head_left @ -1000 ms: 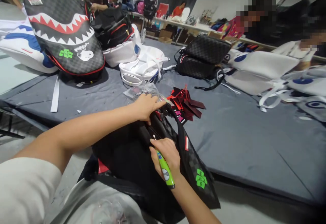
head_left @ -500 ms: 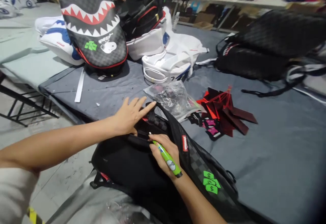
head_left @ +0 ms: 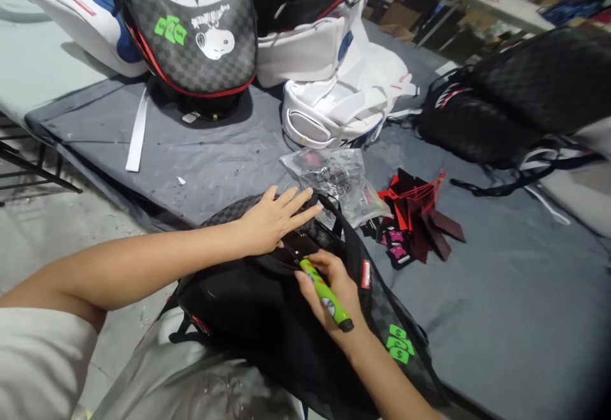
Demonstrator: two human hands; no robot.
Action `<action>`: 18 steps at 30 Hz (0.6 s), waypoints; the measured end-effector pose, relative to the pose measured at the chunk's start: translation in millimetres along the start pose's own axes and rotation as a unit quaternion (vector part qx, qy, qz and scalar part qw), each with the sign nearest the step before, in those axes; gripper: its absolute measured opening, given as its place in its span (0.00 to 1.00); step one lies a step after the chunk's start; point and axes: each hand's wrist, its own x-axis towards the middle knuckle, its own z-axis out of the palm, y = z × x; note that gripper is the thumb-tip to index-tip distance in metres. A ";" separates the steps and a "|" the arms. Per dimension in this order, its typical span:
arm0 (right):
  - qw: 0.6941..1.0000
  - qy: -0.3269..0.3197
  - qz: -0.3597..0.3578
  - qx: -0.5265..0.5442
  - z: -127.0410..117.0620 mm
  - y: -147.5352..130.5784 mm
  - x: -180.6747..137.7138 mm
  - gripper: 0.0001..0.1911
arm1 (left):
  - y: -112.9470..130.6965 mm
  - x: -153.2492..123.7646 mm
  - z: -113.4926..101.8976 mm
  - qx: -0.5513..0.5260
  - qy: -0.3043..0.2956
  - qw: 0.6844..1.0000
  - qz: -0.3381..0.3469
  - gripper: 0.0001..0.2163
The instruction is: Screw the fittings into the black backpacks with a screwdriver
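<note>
A black checkered backpack (head_left: 267,305) lies at the table's near edge, partly over my lap. My left hand (head_left: 274,219) rests flat on its top, fingers stretched out and holding nothing. My right hand (head_left: 334,293) is closed around a green marker-like tool (head_left: 327,294), whose tip touches the backpack's open top just below my left hand. A small red tag (head_left: 366,273) and green dollar-sign patches (head_left: 400,343) sit on the bag's side.
A clear plastic bag (head_left: 334,178) and a pile of dark red hang tags (head_left: 420,213) lie just beyond the backpack on the grey table (head_left: 501,280). A shark-mouth backpack (head_left: 191,32), white bags (head_left: 334,102) and black bags (head_left: 515,102) crowd the far side.
The view has tilted further down and closer. My left hand shifted slightly right on the backpack's top; my right hand with the green tool stays at the opening.
</note>
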 end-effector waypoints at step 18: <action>0.990 -0.096 -0.004 -0.106 -15.8 -13.3 18.5 0.06 | 4.4 2.5 -3.9 -0.007 -0.032 0.998 -0.051 0.50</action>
